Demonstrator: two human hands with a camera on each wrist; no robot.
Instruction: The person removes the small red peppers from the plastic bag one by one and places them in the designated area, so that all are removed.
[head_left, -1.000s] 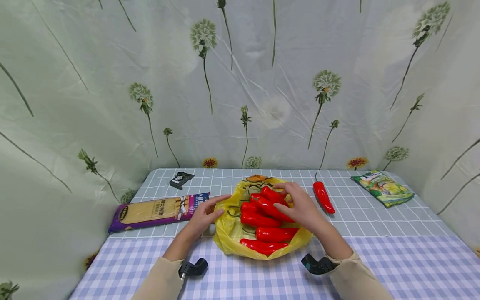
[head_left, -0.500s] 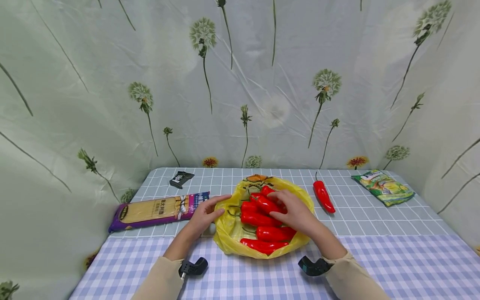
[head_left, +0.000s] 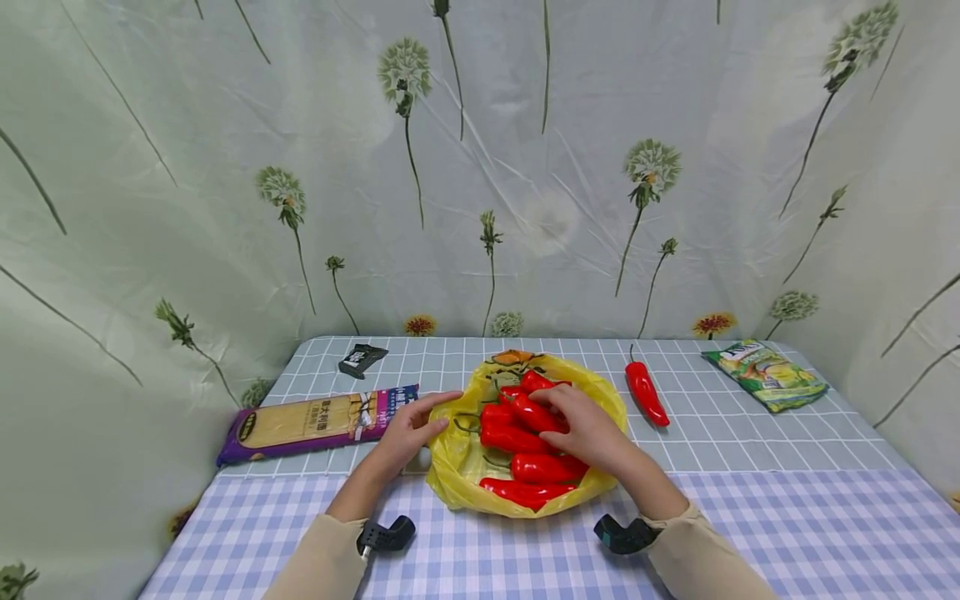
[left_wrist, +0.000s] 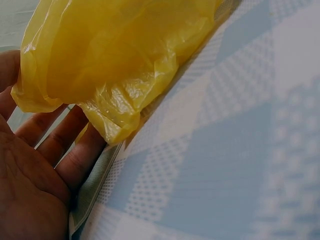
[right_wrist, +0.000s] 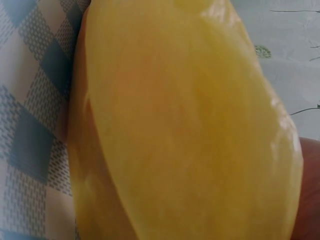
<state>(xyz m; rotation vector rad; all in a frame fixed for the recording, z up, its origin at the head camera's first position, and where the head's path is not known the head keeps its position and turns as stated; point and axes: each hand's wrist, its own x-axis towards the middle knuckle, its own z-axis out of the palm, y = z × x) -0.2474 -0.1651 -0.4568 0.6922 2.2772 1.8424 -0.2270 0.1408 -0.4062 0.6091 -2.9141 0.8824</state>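
Note:
A yellow plastic bag lies wide open in the middle of the table, with several glossy red peppers inside. My right hand reaches over its right side, thumb and fingers around the upper red pepper. In the right wrist view the bag hides most of that hand. At the bag's left edge my left hand rests with loosely extended fingers. The left wrist view has those fingers against the outside of the bag.
A purple-edged pasta packet lies left of the bag, a small black packet behind it. One loose red pepper and a green snack packet lie to the right. A floral curtain hangs behind the table.
My right hand has moved left and slightly down onto the upper pepper, its fingers coming around it. My left hand has stayed at the bag's edge.

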